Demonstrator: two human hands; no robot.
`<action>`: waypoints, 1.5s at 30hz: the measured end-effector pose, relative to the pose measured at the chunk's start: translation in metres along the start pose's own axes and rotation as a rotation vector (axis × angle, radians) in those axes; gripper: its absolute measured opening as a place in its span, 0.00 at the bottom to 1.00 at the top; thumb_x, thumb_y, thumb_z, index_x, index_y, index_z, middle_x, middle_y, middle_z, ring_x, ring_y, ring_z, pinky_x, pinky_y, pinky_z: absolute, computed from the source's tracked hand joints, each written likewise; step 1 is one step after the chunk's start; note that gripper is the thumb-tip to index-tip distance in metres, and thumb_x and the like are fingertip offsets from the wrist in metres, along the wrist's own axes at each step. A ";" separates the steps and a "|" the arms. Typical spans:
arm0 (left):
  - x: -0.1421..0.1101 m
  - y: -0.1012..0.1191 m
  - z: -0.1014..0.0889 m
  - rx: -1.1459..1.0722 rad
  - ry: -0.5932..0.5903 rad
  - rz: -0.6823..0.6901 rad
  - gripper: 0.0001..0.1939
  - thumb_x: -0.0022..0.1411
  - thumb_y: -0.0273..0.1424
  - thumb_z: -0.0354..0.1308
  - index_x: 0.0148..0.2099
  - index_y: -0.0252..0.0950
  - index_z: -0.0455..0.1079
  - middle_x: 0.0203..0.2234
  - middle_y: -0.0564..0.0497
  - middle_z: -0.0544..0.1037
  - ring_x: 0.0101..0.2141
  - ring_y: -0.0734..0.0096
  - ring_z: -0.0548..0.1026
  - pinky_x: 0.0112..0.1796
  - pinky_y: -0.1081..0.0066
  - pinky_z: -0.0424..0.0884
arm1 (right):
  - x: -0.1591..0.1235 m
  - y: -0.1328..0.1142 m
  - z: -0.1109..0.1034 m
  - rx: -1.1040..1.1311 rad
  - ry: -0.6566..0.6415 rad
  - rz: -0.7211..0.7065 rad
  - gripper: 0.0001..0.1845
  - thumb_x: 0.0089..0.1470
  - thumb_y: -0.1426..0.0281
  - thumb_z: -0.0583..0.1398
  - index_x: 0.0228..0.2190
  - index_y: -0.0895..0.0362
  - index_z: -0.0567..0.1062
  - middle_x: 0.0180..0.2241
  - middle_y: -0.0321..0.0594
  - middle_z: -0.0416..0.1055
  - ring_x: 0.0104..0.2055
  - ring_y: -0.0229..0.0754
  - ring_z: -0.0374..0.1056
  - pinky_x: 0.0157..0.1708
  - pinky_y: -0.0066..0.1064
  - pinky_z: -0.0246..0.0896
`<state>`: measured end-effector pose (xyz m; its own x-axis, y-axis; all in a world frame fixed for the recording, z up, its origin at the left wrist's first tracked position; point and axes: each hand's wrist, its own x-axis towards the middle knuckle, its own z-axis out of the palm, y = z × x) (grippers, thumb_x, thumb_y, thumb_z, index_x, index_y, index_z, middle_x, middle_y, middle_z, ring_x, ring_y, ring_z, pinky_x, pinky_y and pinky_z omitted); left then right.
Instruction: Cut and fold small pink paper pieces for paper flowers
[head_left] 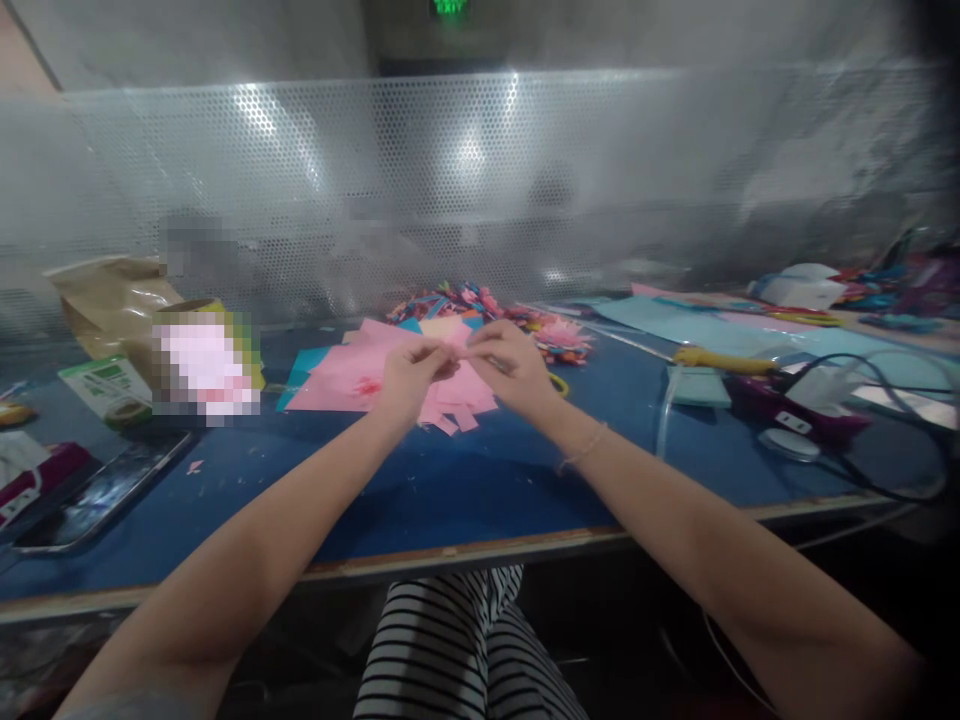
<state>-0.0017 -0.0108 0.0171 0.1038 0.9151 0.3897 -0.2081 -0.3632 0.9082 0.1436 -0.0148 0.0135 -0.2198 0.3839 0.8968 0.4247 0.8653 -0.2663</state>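
My left hand (411, 377) and my right hand (506, 365) meet above a spread of pink paper sheets (341, 378) on the blue table (450, 490). Both hands pinch a small strip of pink paper (459, 352) between their fingertips. Cut pink strips (457, 415) lie just below the hands. Behind them sits a pile of colourful folded paper pieces (465, 298) and pink paper flowers (561, 338). A thin bracelet circles my right wrist.
A phone (101, 492) lies at the left near a green packet (105, 385) and a brown paper bag (112, 295). A yellow-handled glue gun (712, 358), light blue sheets (675, 325), cables and a charger (825, 385) occupy the right. A perforated metal screen (480, 180) stands behind.
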 end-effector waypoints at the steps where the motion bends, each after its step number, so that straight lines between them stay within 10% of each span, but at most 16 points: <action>1: 0.000 0.000 0.000 0.052 -0.010 0.021 0.11 0.43 0.35 0.59 0.26 0.31 0.68 0.19 0.52 0.71 0.22 0.78 0.70 0.30 0.72 0.68 | 0.000 0.001 0.000 0.038 0.023 0.054 0.06 0.47 0.72 0.55 0.30 0.54 0.70 0.31 0.40 0.64 0.36 0.38 0.62 0.36 0.34 0.61; 11: 0.000 -0.002 -0.001 0.224 -0.149 0.069 0.10 0.45 0.34 0.57 0.28 0.32 0.67 0.19 0.54 0.70 0.20 0.79 0.69 0.27 0.73 0.68 | 0.002 0.012 -0.003 0.222 -0.054 0.273 0.13 0.43 0.75 0.55 0.35 0.55 0.67 0.37 0.39 0.66 0.38 0.37 0.64 0.35 0.30 0.61; 20: -0.002 0.004 -0.002 0.317 -0.238 0.071 0.09 0.45 0.35 0.58 0.24 0.33 0.69 0.16 0.53 0.70 0.19 0.78 0.68 0.24 0.74 0.66 | 0.004 0.008 -0.011 -0.040 -0.120 0.017 0.14 0.40 0.81 0.51 0.28 0.54 0.71 0.28 0.36 0.69 0.32 0.36 0.63 0.33 0.30 0.59; 33: -0.004 0.024 -0.001 0.060 -0.302 -0.448 0.04 0.39 0.25 0.61 0.23 0.31 0.72 0.16 0.48 0.72 0.18 0.80 0.67 0.25 0.73 0.67 | -0.001 0.011 -0.026 -0.528 -0.310 -0.444 0.11 0.52 0.71 0.49 0.35 0.55 0.69 0.33 0.42 0.69 0.35 0.39 0.63 0.35 0.32 0.59; 45: -0.001 0.024 -0.004 0.064 -0.294 -0.600 0.02 0.41 0.21 0.59 0.21 0.31 0.72 0.18 0.46 0.73 0.20 0.77 0.69 0.27 0.72 0.68 | -0.004 0.003 -0.024 -0.479 -0.374 -0.294 0.10 0.52 0.69 0.49 0.27 0.53 0.70 0.24 0.38 0.66 0.27 0.36 0.60 0.25 0.30 0.52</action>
<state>-0.0104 -0.0200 0.0374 0.4462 0.8790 -0.1681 0.0253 0.1754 0.9842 0.1674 -0.0214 0.0174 -0.6384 0.3141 0.7027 0.6240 0.7457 0.2336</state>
